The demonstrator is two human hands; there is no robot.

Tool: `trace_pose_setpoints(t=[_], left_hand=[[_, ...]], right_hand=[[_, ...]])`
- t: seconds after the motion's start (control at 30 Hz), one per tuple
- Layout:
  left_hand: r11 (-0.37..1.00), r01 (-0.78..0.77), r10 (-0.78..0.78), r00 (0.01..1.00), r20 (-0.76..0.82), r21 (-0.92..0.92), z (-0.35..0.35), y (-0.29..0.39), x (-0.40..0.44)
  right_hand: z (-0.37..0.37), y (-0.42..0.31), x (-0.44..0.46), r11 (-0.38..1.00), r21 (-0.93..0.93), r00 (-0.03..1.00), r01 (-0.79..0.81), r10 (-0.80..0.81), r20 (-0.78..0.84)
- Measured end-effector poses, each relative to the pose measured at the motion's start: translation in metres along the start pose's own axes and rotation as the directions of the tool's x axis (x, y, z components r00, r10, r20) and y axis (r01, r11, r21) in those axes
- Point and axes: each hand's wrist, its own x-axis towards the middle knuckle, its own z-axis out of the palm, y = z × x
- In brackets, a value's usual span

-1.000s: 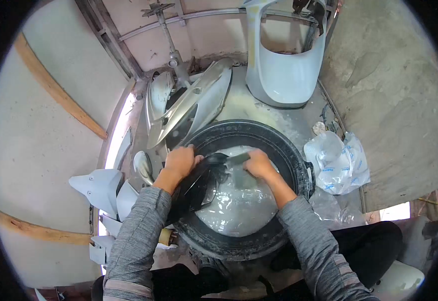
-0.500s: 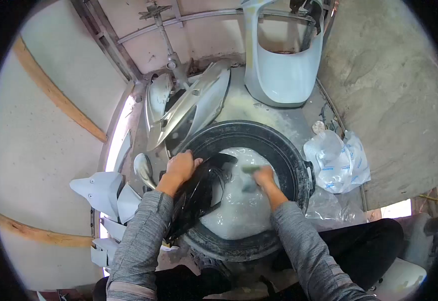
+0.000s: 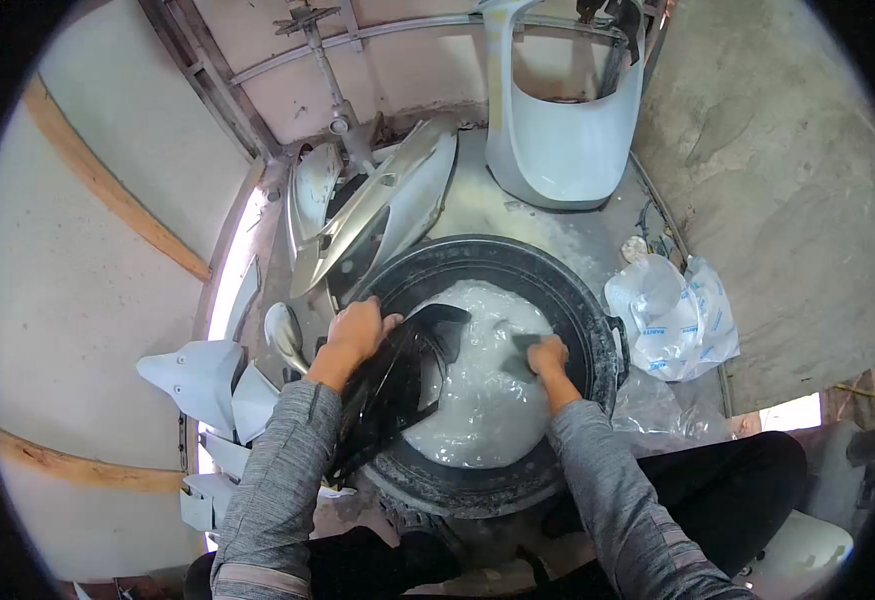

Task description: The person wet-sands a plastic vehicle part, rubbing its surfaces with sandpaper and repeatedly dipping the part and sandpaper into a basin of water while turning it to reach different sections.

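Observation:
A round black tub (image 3: 397, 284) stands in front of me, holding cloudy whitish water (image 3: 487, 420). My left hand (image 3: 355, 338) is closed on the upper edge of a glossy black plastic fairing panel (image 3: 382, 405), which leans tilted over the tub's left rim. One pointed end of the panel reaches over the water. Over the right part of the water, my right hand (image 3: 549, 356) is closed on a thin, dark grey-green pad (image 3: 525, 358). The pad is at the water's surface, apart from the panel; its exact material is hard to make out.
Silver body panels (image 3: 387, 190) lie behind the tub on the left. A white scooter front panel (image 3: 567, 150) stands at the back. White pieces (image 3: 197, 375) are on the left, and a plastic bag (image 3: 672, 320) sits right of the tub. A concrete-like board (image 3: 777, 200) is farther right.
My right hand has moved a little right and down with the pad, toward the tub's right side. The left hand and the panel have hardly moved.

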Motion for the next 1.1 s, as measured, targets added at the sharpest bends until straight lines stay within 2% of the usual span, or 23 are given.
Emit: trace_pose_setpoints(t=[0.13,0.2,0.27,0.3,0.37,0.4,0.47,0.53,0.6,0.63,0.7,0.73,0.8,0.87,0.9,0.93,0.97,1.0,1.03,1.07,1.1], left_hand=[[0.999,-0.029,0.029,0.999,0.032,0.019,-0.004,-0.001,-0.004],[0.999,-0.049,0.048,0.999,0.025,0.022,-0.002,-0.003,-0.002],[0.999,-0.034,0.033,0.999,0.039,0.015,0.001,-0.003,0.000],[0.999,-0.036,0.034,0.998,0.046,0.033,0.007,-0.005,0.003],[0.999,-0.042,0.042,0.999,0.031,0.026,0.011,-0.005,0.004],[0.999,-0.044,0.044,0.999,0.013,0.021,0.012,-0.005,0.003],[0.999,-0.045,0.045,0.999,0.015,0.020,0.014,-0.005,0.003],[0.999,-0.040,0.040,0.999,0.015,0.016,0.015,-0.007,0.002],[0.998,-0.053,0.053,0.999,-0.003,0.015,0.017,-0.006,0.000],[0.999,-0.051,0.052,0.999,-0.005,0.014,0.017,-0.006,0.000],[1.000,0.011,-0.009,0.996,0.094,-0.020,0.016,-0.005,0.000],[1.000,0.014,-0.012,0.996,0.092,-0.022,0.016,-0.005,0.001],[0.994,0.004,0.014,0.987,0.161,-0.112,0.018,-0.006,0.001],[0.984,0.015,0.013,0.988,0.156,-0.175,0.021,-0.010,0.002],[0.977,-0.049,0.078,0.988,0.134,-0.208,0.024,-0.013,0.003],[0.964,-0.115,0.144,0.984,0.109,-0.239,0.028,-0.017,0.005],[0.956,-0.103,0.147,0.979,0.143,-0.273,0.031,-0.019,0.009],[0.956,-0.102,0.144,0.980,0.138,-0.275,0.030,-0.018,0.009],[0.963,-0.119,0.148,0.983,0.108,-0.243,0.030,-0.014,0.007],[0.968,-0.134,0.154,0.985,0.082,-0.211,0.032,-0.009,0.005],[0.983,-0.086,0.097,0.993,0.062,-0.162,0.025,0.002,-0.004]], right_hand=[[0.017,0.016,0.008,0.992,0.052,0.989,-0.116,0.120,-0.088],[0.032,0.014,0.023,0.999,-0.037,1.000,0.012,-0.011,0.009],[0.032,-0.008,0.020,0.975,0.203,0.985,0.086,-0.115,0.131],[0.022,-0.032,0.003,0.938,0.347,0.974,-0.015,-0.065,0.217],[-0.010,-0.078,-0.031,0.886,0.445,0.943,0.132,-0.251,0.219],[-0.019,-0.091,-0.044,0.886,0.445,0.943,0.131,-0.250,0.220],[-0.032,-0.108,-0.057,0.746,0.618,0.855,0.249,-0.468,0.221],[-0.014,-0.095,-0.033,0.776,0.588,0.851,0.228,-0.452,0.266],[0.002,-0.069,-0.012,0.872,0.387,0.911,0.300,-0.382,0.155],[-0.006,-0.063,-0.016,0.927,0.320,0.954,0.198,-0.257,0.154],[0.032,-0.007,0.020,0.955,0.239,0.982,0.173,-0.186,0.032],[0.007,-0.011,-0.003,0.982,0.040,0.983,0.184,-0.184,0.007],[0.011,0.016,0.007,0.986,0.022,0.986,0.164,-0.164,-0.016],[0.018,0.034,0.019,0.995,-0.073,0.997,0.074,-0.072,0.022],[0.015,0.027,0.013,0.994,-0.071,0.997,0.081,-0.080,0.023],[0.009,0.018,0.004,0.994,0.043,0.995,0.100,-0.101,0.014],[0.002,0.008,-0.003,0.980,0.157,0.993,0.120,-0.122,0.000],[0.003,0.000,0.003,0.980,0.156,0.992,0.126,-0.128,0.000],[0.004,-0.011,0.016,0.926,0.356,0.958,0.128,-0.208,0.197],[0.004,-0.020,0.028,0.840,0.538,0.876,0.075,-0.313,0.366],[-0.029,-0.055,0.002,0.839,0.530,0.851,0.126,-0.366,0.377]])
